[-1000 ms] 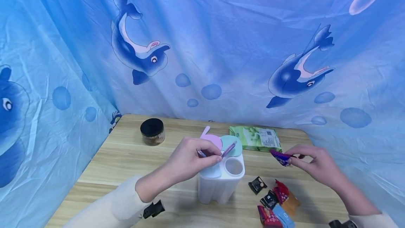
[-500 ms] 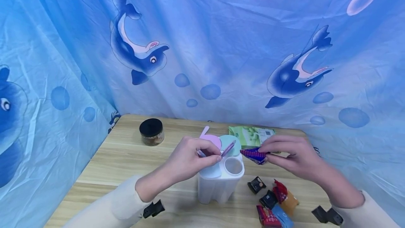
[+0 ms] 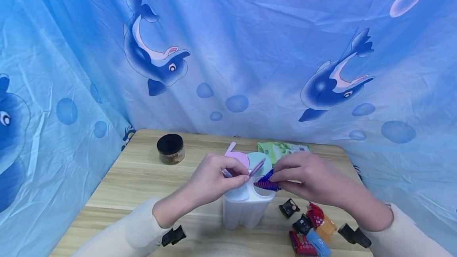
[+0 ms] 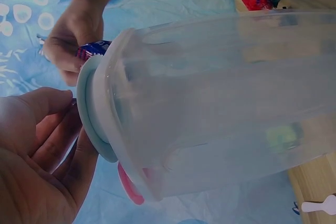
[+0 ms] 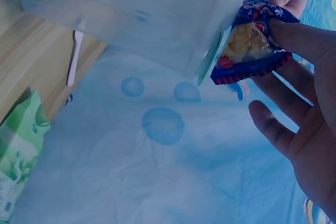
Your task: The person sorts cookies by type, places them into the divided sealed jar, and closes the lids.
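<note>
My left hand (image 3: 214,177) pinches a slim lilac piece (image 3: 258,167), seen edge-on and tilted, over the white translucent container (image 3: 244,211). Between my right thumb and fingers is a small blue snack packet (image 5: 249,43) with red-striped ends and a clear window. My right hand (image 3: 314,177) holds it at the container's round front-right opening, partly covering the hole in the head view. A pink lid (image 3: 237,157) and a teal lid (image 3: 262,158) cover the back openings. Left fingertips lie right beside the teal lid (image 4: 94,114) in the left wrist view.
A black-lidded jar (image 3: 170,148) stands at the back left. Behind the container lie a pale spoon (image 5: 74,59) and a green bag (image 3: 278,149). Front right are a small black packet (image 3: 289,208) and a pile of several snack packets (image 3: 314,225). A blue curtain (image 3: 214,50) hangs behind the table.
My right hand has moved left with the blue snack packet, from beside the green bag to the round opening. The left hand has stayed in place with the lilac piece.
</note>
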Available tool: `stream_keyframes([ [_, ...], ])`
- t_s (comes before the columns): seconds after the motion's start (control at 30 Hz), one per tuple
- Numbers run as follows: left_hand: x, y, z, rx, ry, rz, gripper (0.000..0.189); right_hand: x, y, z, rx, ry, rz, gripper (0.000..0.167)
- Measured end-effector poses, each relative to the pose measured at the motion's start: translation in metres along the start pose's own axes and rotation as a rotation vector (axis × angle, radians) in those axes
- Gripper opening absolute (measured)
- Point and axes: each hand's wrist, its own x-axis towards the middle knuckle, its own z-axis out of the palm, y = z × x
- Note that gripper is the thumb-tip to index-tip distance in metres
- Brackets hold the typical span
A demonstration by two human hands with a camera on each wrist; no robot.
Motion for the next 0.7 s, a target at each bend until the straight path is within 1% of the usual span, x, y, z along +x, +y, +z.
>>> stream_keyframes([
  [0.07, 0.0, 0.0, 0.0, -0.001, 0.0, 0.004, 0.006, 0.003, -0.003, 0.002, -0.011, -0.019, 0.01, 0.022],
  [0.13, 0.001, 0.0, 0.0, 0.0, 0.002, 0.008, 0.007, 0.005, -0.005, 0.005, -0.021, -0.033, 0.021, 0.021],
  [0.2, 0.001, 0.0, 0.0, 0.003, 0.005, 0.013, 0.008, 0.007, -0.006, 0.009, -0.015, -0.02, 0.033, 0.02],
  [0.27, 0.002, 0.0, 0.0, 0.006, 0.009, 0.017, 0.007, 0.008, -0.007, 0.013, 0.006, 0.01, 0.062, 0.023],
  [0.43, 0.002, -0.001, 0.001, 0.011, 0.011, 0.016, 0.004, 0.004, -0.01, 0.025, 0.063, 0.108, 0.238, 0.039],
  [0.5, 0.002, -0.001, 0.001, 0.013, 0.014, 0.014, 0.004, 0.001, -0.011, 0.03, 0.099, 0.136, 0.294, 0.037],
  [0.57, 0.002, -0.002, 0.001, 0.016, 0.016, 0.013, 0.004, -0.002, -0.011, 0.034, 0.14, 0.162, 0.308, 0.032],
  [0.63, 0.002, -0.002, 0.001, 0.019, 0.019, 0.01, 0.003, -0.005, -0.01, 0.036, 0.189, 0.177, 0.302, 0.027],
  [0.7, 0.001, -0.002, 0.001, 0.018, 0.019, 0.007, 0.004, -0.009, -0.01, 0.037, 0.234, 0.182, 0.282, 0.026],
])
